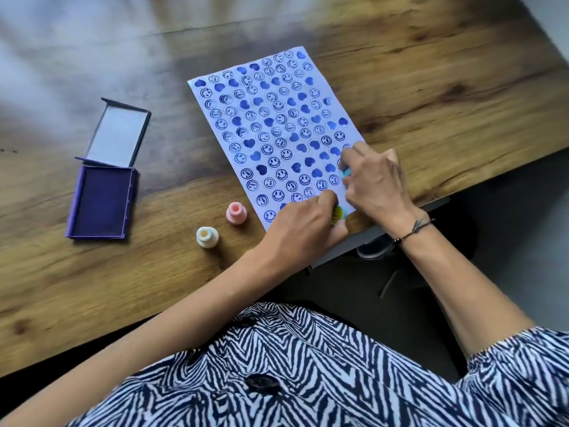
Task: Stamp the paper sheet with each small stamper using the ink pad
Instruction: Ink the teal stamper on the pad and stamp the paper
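A white paper sheet point(277, 124) covered in several blue heart and smiley prints lies on the wooden table. At its near right corner my left hand point(301, 229) grips a small stamper with a yellow smiley top point(337, 213). My right hand point(372, 180) holds a light blue stamper point(347, 173) down on the sheet's right edge. A pink stamper point(236, 213) and a white one with an orange top point(207, 237) stand upright on the table left of the sheet. The purple ink pad point(101, 204) lies open further left, its lid point(118, 134) folded back.
The table's front edge point(431, 198) runs diagonally just right of my hands. Below it show a dark floor and a shoe point(374, 249). My right wrist wears a dark cord bracelet point(412, 232).
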